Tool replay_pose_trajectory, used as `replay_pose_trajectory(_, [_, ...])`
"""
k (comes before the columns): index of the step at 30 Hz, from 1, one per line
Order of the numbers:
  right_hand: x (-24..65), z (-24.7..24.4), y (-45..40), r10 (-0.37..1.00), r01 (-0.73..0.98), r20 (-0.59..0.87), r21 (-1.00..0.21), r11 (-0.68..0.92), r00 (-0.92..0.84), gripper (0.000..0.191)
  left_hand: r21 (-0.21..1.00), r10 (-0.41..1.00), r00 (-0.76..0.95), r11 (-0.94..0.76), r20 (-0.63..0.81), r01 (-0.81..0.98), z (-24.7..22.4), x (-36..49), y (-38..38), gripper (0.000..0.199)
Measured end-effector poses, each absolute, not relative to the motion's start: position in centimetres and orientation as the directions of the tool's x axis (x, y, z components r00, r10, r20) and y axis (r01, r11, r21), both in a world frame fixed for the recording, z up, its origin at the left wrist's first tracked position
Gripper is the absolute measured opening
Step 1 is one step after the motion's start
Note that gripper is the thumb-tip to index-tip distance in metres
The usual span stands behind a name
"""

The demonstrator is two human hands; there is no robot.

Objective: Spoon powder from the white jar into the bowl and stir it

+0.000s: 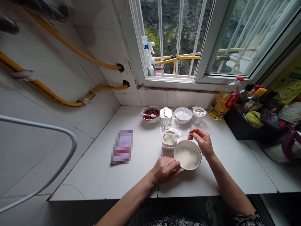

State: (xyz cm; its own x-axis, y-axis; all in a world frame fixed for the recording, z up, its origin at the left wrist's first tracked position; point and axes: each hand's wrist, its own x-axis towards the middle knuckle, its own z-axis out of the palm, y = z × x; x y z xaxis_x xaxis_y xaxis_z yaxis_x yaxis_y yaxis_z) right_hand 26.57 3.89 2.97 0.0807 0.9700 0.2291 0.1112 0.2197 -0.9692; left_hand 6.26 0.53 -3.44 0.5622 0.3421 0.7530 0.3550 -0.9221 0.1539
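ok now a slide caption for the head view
Left hand grips a bowl of pale grains while the right hand holds a spoon over an open jar.

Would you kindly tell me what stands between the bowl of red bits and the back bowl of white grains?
A small lidded jar stands there, as the head view shows.

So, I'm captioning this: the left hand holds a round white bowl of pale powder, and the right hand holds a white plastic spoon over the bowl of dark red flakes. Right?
Not quite: the head view shows that spoon at the mouth of the open white jar, not over the red flakes. The left hand does hold the powder bowl, and the right hand the spoon.
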Motion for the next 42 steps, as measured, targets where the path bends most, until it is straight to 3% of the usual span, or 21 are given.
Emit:
replay_pose_trajectory(3, [26.0,2.7,3.6,0.903,0.31,0.428,-0.856,0.413,-0.021,0.011,0.146,0.344,0.565,-0.919,0.75,0.365,-3.4,6.3,0.5,0.02])
replay_pose_trajectory(5, [25.8,2.4,3.6,0.803,0.445,0.566,-0.679,0.584,-0.189,0.012,0.145,0.345,0.564,-0.918,0.75,0.369,-3.5,6.2,0.5,0.019])
replay_pose_trajectory(7, [25.9,2.3,3.6,0.694,0.497,0.64,-0.507,0.704,-0.331,0.018,0.143,0.342,0.561,-0.919,0.754,0.368,-3.5,6.2,0.5,0.019])
replay_pose_trajectory(9, [26.1,2.4,3.5,0.645,0.504,0.676,-0.443,0.742,-0.356,0.021,0.141,0.34,0.56,-0.919,0.755,0.368,-3.5,6.2,0.5,0.019])
replay_pose_trajectory(15, [27.7,3.0,2.8,0.704,0.496,0.704,-0.582,0.644,-0.088,0.015,0.143,0.339,0.568,-0.921,0.75,0.362,-3.4,6.2,0.5,0.019])
replay_pose_trajectory(25, [27.7,1.9,3.7,0.817,0.584,0.471,-0.577,0.571,-0.333,0.021,0.136,0.342,0.582,-0.92,0.737,0.368,-3.1,6.2,0.5,0.026])
replay_pose_trajectory(33, [28.3,2.2,3.7,0.953,0.508,0.292,-0.81,0.293,-0.084,0.018,0.153,0.348,0.567,-0.919,0.746,0.363,-3.2,6.3,0.5,0.026])
replay_pose_trajectory(42, [28.0,2.2,4.0,0.985,0.348,0.173,-0.923,0.164,-0.007,0.015,0.152,0.342,0.566,-0.922,0.75,0.356,-3.2,6.3,0.5,0.025])
